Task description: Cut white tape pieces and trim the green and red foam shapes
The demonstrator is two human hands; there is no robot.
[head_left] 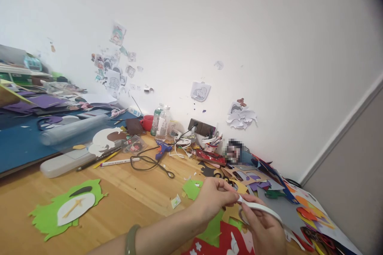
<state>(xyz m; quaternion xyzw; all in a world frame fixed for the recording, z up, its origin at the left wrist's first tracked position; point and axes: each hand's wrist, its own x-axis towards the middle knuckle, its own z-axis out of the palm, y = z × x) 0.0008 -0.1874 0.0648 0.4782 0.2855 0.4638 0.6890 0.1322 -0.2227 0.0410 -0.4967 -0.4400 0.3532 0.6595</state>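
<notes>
Left fingers [229, 197] pinch tape [240, 199]; right fingers [251, 216] hold roll [265, 208].

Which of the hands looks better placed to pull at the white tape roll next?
Probably the left hand: its thumb is at the edge of the white tape roll, while the right hand holds the ring.

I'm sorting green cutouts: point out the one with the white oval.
The green cutout farthest left, with a white oval on it; green pieces near the left hand show none.
</notes>
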